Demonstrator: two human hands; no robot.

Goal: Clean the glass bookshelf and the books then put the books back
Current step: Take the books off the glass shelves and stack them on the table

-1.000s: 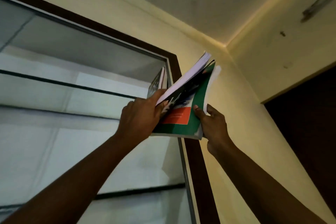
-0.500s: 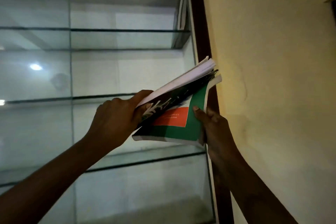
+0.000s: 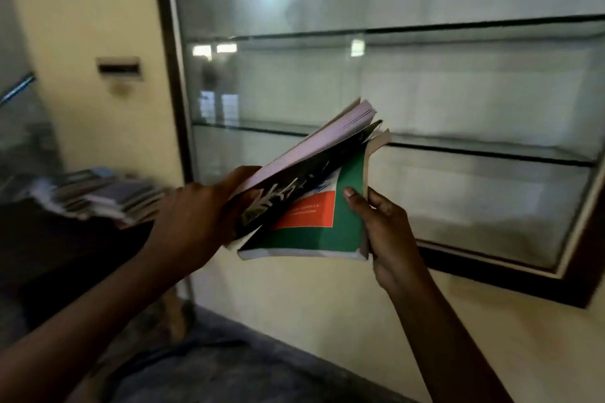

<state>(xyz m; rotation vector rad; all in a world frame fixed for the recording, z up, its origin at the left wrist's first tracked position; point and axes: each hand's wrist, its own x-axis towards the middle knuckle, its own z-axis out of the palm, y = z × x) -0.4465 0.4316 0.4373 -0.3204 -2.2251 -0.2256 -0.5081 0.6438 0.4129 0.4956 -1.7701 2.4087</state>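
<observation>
Indoor room, likely a home or office: wall-mounted glass bookshelf (image 3: pixel 393 82) with dark frame, cream wall (image 3: pixel 98 10), stacked books (image 3: pixel 98 196).

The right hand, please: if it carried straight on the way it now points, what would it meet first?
The right hand would probably meet the glass shelf behind its green book; depth unclear.

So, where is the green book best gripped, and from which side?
Grip the green book along its right edge, coming from the right, thumb on the cover, as the right hand does. That edge is free; the dark book and left hand cover its left part.
</observation>
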